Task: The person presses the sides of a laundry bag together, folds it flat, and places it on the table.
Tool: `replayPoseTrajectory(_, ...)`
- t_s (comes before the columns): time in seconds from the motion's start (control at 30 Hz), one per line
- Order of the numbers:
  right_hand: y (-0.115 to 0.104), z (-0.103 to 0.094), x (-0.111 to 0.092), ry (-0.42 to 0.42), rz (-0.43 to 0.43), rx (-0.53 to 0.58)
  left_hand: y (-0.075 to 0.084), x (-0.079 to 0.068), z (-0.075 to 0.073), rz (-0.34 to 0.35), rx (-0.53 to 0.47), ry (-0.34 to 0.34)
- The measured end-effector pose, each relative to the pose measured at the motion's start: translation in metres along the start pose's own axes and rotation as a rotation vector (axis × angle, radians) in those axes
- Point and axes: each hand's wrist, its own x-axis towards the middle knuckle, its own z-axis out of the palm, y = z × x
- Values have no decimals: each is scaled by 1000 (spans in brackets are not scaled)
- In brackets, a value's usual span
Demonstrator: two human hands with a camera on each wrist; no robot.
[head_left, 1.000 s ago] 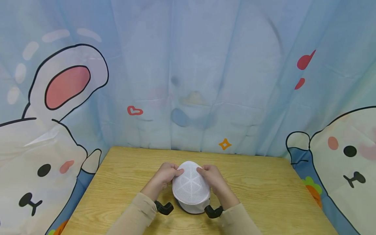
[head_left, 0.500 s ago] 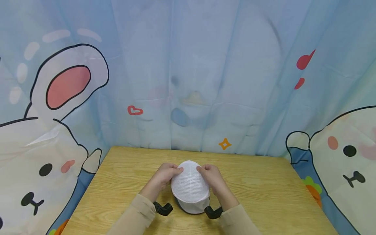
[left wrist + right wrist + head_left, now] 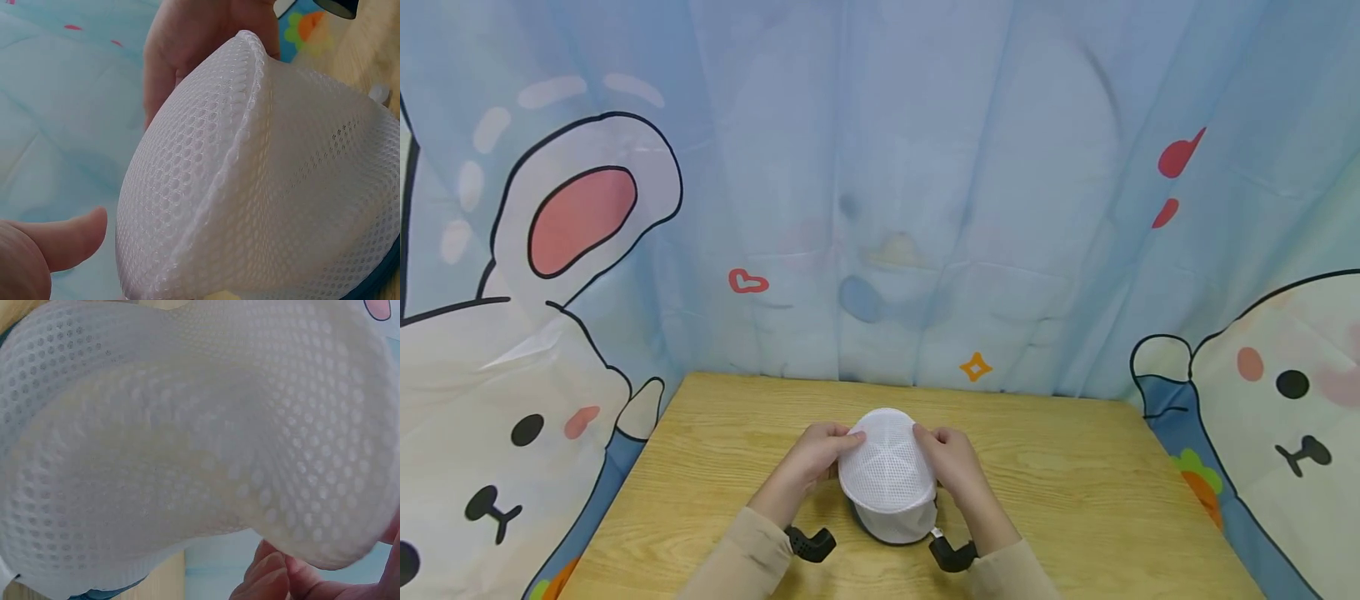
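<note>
A white honeycomb-mesh laundry bag (image 3: 889,467) with a domed, seamed top stands between my hands on the wooden table. Its lower edge is dark teal, as the band (image 3: 378,272) in the left wrist view shows. My left hand (image 3: 811,457) grips the bag's upper left side, thumb on top and fingers behind it, mostly hidden. Opposite, my right hand (image 3: 951,457) pinches the upper right edge with thumb over and fingers under. The mesh bows inward in a soft fold (image 3: 206,456) in the right wrist view. A small white tab (image 3: 379,94) sticks out at the bag's side.
The wooden table (image 3: 1075,475) stretches out on both sides. Behind it hangs a light blue cartoon curtain (image 3: 895,167). Black wrist-worn devices (image 3: 811,544) sit close to the bag's base on either side.
My right hand has shifted slightly right, and the bag's top looks a little wider. A white tab now shows by the right wrist device. Both hands keep their hold; the head view has turned slightly.
</note>
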Motion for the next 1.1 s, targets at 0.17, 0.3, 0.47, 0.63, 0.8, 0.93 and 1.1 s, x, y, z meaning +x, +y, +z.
replayPoseTrajectory(0.17,3,-2,-6,-23,5,51,-1,-2,-1,-3,6,-11)
replayPoseTrajectory(0.3,7,0,-5,-29,2,91,-5,1,0,5,17,-6)
replayPoseTrajectory(0.47,13,3,-1,-60,14,186,-10,5,1,7,16,8)
replayPoseTrajectory(0.63,17,5,1,-94,27,241,-13,6,2,4,5,9)
replayPoseTrajectory(0.8,20,5,3,-118,7,249,-15,6,3,13,-11,-3)
replayPoseTrajectory(0.93,21,5,7,-124,-1,246,-15,8,4,18,-18,-6)
replayPoseTrajectory(1.1,21,5,9,-129,-5,250,-16,11,4,17,-19,-13)
